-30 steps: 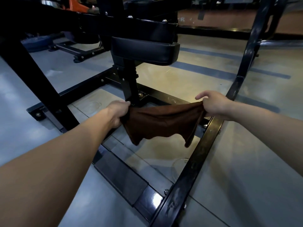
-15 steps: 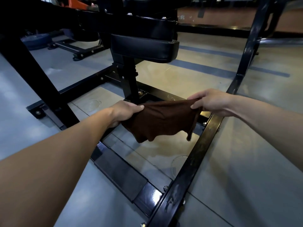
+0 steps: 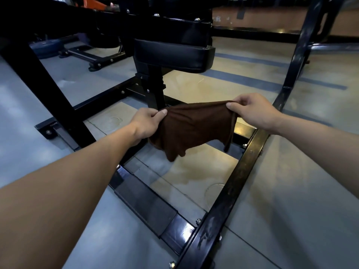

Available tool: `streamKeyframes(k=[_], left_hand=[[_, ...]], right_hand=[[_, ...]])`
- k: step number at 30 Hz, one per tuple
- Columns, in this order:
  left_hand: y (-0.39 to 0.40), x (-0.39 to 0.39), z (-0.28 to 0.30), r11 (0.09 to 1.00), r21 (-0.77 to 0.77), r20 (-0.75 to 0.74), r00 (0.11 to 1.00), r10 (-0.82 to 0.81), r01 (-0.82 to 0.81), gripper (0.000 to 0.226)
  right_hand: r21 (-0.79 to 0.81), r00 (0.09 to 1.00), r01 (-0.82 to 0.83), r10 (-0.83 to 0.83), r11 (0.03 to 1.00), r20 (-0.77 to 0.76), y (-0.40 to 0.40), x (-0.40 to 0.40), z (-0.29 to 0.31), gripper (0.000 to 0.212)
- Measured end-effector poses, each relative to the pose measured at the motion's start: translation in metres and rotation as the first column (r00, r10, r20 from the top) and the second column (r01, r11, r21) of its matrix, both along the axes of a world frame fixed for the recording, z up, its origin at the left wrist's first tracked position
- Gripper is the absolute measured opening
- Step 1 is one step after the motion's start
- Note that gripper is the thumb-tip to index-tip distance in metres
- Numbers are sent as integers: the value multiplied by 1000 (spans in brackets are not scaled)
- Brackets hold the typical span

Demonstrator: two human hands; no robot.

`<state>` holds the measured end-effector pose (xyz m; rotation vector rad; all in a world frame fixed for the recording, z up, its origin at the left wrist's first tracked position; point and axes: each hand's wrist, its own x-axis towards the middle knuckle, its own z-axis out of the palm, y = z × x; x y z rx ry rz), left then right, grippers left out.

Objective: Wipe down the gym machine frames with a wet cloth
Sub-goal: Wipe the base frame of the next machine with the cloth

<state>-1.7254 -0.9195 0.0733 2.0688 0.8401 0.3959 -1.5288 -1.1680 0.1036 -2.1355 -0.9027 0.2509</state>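
Both hands held the brown cloth point(image 3: 191, 127) stretched above the machine's floor frame point(image 3: 229, 191): left hand point(image 3: 146, 123) and right hand point(image 3: 252, 111) each pinched an end. Wiping looked mostly undone.

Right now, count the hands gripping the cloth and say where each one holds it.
2. The left hand pinches the cloth at its left end, beside the seat post. The right hand pinches its right end, above the frame rail. No other hands show.

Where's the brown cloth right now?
Mid-frame in the head view, the brown cloth hangs stretched between the left hand and right hand, below the black seat pad.
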Motion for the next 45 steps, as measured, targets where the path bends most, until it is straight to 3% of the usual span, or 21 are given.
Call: streamKeyframes(k=[4,10,13,16,19,21,25,32,35,39,43,45], left_hand=[[-3,3,3,995,83,105,994,40,-49,50],[-5,-2,7,972,234,9,1000,-6,4,53],[-1,-4,6,961,274,-64,998,-4,21,52],[4,-8,3,968,250,-118,993,8,22,57],[-3,-5,3,991,135,-159,987,11,11,61],[-13,2,5,999,-22,-162,986,36,-41,57],[-30,15,7,940,-332,-195,981,13,-78,44],[-49,31,10,828,-559,-134,990,-43,-39,22],[-60,32,16,802,-597,-114,991,-68,-14,29],[-71,35,25,752,-659,-117,986,-118,12,53],[-78,36,26,746,-665,-168,978,-122,-21,33],[-79,36,25,745,-663,-191,978,-86,-64,28]], right_hand=[[161,951,8,43,987,-307,-4,10,1,17],[70,788,-71,99,995,-607,-12,21,2,21],[83,714,-91,123,992,-689,-17,18,2,22],[88,745,-1,60,996,-665,-15,19,1,18],[37,827,110,-71,993,-557,-7,15,-3,21],[14,854,122,-97,992,-511,1,7,-9,25],[80,835,124,-60,989,-548,20,-18,-12,15],[135,773,10,78,991,-630,44,-51,-12,16],[161,813,-95,170,982,-557,45,-62,-14,19],[35,968,-196,199,980,-150,44,-76,-21,18],[13,985,-152,151,988,85,41,-91,-27,15],[-45,948,-138,145,989,282,40,-97,-27,11]])
